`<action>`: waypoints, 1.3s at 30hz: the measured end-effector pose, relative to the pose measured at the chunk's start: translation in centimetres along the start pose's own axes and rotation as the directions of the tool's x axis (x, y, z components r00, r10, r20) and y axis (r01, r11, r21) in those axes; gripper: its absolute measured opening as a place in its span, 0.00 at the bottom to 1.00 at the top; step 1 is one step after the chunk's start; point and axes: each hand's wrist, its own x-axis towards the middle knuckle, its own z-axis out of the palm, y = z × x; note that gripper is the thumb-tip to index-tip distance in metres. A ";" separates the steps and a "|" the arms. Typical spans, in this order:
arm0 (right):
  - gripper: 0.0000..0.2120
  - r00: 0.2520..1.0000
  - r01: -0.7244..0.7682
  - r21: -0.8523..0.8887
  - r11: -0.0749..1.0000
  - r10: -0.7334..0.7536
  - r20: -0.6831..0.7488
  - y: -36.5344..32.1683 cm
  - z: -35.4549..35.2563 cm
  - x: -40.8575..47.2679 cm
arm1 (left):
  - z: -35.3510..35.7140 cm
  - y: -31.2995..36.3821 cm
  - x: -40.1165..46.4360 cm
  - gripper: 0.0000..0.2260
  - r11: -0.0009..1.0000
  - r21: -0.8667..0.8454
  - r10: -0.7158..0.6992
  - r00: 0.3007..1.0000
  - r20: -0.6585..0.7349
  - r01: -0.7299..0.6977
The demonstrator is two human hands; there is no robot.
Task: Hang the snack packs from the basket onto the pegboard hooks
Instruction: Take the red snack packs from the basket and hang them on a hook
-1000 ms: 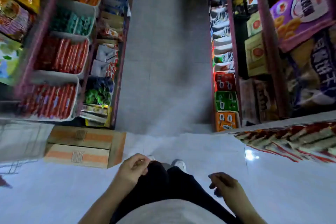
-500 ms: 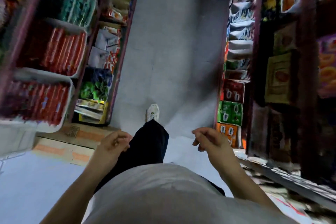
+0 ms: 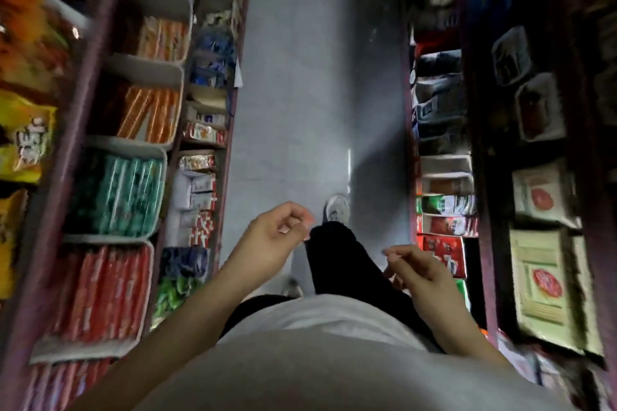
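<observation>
Snack packs on shelves; labels blurred, unreadable.

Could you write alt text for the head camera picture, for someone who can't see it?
Looking down, a person walks along a narrow shop aisle, left hand and right hand loosely curled and empty. Shelves of snack packs line both sides, with white bins of teal packs and red packs on the left.

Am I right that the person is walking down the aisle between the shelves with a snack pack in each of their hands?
Not quite. The person is walking down the aisle, but the head view shows the left hand and the right hand holding nothing, fingers loosely curled. No basket or pegboard shows here.
</observation>
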 end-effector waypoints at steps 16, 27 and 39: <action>0.10 0.979 0.125 -0.079 0.989 -0.111 0.169 -29.7 1.9 37.1 | -13.9 12.2 31.0 0.09 0.966 -0.188 -0.240 0.885 -0.400 0.177; 0.09 1.000 0.001 0.020 1.000 -0.001 0.024 -46.2 5.0 56.8 | -26.3 30.3 60.0 0.14 1.000 0.001 -0.012 0.986 -0.166 0.013; 0.06 0.997 0.081 -0.089 0.993 -0.079 0.027 -65.0 -0.6 84.5 | -30.9 46.7 87.7 0.13 0.983 0.172 0.091 0.977 -0.192 -0.058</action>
